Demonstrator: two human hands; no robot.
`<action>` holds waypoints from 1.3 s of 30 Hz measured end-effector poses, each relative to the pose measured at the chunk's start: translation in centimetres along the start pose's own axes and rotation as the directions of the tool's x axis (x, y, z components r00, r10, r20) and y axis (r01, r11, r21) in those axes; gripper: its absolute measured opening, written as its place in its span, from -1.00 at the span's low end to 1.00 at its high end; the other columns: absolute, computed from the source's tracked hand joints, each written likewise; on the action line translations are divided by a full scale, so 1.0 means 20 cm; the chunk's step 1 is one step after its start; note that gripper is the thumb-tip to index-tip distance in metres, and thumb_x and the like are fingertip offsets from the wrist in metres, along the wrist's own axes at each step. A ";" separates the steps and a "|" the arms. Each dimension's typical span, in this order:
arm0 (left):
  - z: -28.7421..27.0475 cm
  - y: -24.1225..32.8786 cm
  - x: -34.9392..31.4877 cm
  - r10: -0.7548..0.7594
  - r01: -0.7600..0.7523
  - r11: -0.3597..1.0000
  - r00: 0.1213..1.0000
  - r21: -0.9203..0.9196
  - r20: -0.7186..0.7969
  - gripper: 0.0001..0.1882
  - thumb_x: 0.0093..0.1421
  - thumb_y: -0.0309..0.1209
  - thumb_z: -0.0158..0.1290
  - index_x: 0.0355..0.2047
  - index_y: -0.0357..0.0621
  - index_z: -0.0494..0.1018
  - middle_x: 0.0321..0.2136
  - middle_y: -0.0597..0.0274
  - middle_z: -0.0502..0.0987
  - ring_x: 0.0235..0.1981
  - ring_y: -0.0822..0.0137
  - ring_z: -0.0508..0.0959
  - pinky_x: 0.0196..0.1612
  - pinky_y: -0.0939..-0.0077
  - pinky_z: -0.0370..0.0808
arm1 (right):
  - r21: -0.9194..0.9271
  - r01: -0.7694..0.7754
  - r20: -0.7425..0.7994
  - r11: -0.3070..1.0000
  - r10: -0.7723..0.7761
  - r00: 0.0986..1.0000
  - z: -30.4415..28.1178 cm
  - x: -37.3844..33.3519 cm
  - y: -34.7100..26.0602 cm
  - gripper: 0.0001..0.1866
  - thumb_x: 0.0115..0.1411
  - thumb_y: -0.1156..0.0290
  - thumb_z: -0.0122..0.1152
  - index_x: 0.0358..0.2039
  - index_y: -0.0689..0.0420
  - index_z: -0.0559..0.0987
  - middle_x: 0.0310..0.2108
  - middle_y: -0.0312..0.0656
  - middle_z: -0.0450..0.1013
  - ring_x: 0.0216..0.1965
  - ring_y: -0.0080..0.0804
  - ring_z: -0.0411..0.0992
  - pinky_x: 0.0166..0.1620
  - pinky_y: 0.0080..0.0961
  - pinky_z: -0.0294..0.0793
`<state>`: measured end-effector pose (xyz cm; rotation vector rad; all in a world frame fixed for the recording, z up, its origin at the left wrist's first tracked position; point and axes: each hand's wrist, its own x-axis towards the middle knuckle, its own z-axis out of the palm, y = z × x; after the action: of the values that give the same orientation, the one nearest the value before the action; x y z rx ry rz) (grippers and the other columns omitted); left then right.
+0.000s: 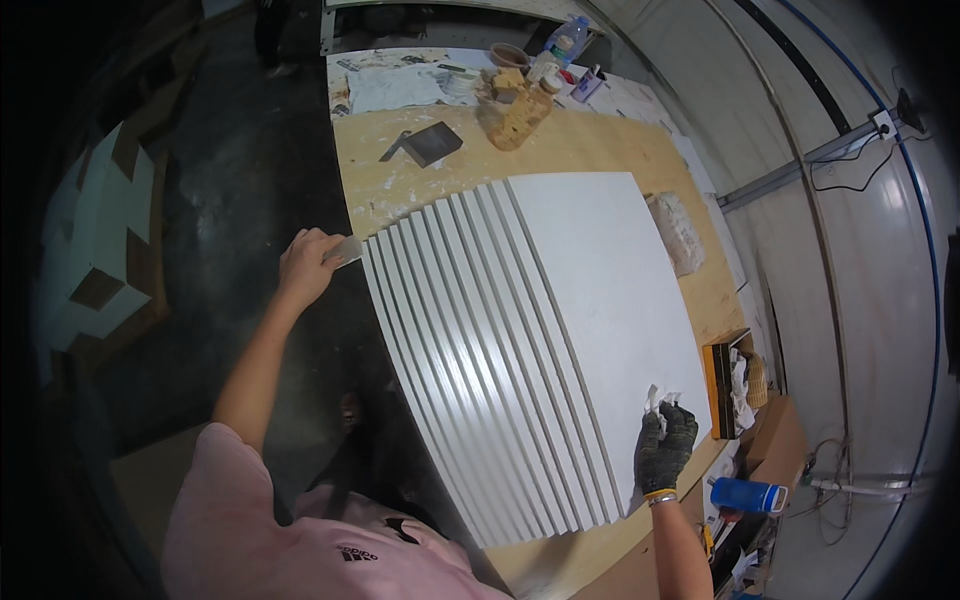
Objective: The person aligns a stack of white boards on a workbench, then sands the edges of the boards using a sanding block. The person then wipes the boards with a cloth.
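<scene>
A stack of white boards [610,270] lies fanned out on the wooden worktable, each board overlapping its neighbour so that a row of long edges shows on the left. My bare left hand [303,268] is closed on a small flat light-grey pad [347,251], which meets the far left corner of the outermost board. What the pad is made of I cannot tell. My right hand [666,450], in a dark grey work glove, is over the near right part of the top board. Its fingers are closed on a crumpled white wipe [655,398], cloth or paper.
On the table's [360,150] far end are a dark grey block [433,145], a tilted jar [525,113] and a clear bottle [568,38]. A white wrapped bundle [676,234] lies right of the boards. Further down are an open box [738,388] and a blue bottle [745,495].
</scene>
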<state>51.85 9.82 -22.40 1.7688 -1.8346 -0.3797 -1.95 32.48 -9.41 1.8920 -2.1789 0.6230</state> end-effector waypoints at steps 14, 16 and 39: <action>0.02 -0.04 -0.05 -0.028 0.031 0.999 0.997 0.044 -0.072 -0.69 0.05 -0.47 0.27 -0.14 -0.10 0.62 -0.32 0.21 0.53 -0.16 0.12 0.52 -0.08 0.22 0.48 | -0.001 -0.008 0.007 1.000 0.008 1.000 0.01 0.01 0.01 -0.77 0.19 0.44 0.26 -0.15 0.21 0.56 -0.15 0.00 0.45 -0.07 -0.05 0.40 0.04 -0.15 0.41; 0.03 -0.04 -0.04 0.025 -0.024 1.000 0.989 0.007 -0.148 -0.69 0.04 -0.47 0.27 -0.15 -0.10 0.62 -0.32 0.20 0.53 -0.17 0.12 0.52 -0.10 0.22 0.48 | 0.012 -0.024 0.002 1.000 0.024 1.000 0.01 0.01 0.00 -0.77 0.19 0.44 0.26 -0.15 0.21 0.56 -0.15 0.00 0.45 -0.07 -0.05 0.41 0.04 -0.15 0.41; 0.05 0.51 -0.60 0.111 0.018 0.675 0.986 -0.737 0.125 -0.82 0.09 -0.67 0.22 -0.26 -0.28 0.58 -0.37 0.28 0.55 -0.32 0.51 0.53 -0.28 0.61 0.46 | -0.089 0.043 -0.040 0.995 -0.046 0.998 0.03 0.01 0.04 -0.77 0.17 0.39 0.32 -0.18 0.18 0.60 -0.20 -0.03 0.50 -0.12 -0.06 0.43 0.00 -0.16 0.43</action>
<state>42.59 22.27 -19.91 1.1286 -1.4851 -1.1027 -2.71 32.20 -10.00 1.8598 -2.0964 0.5440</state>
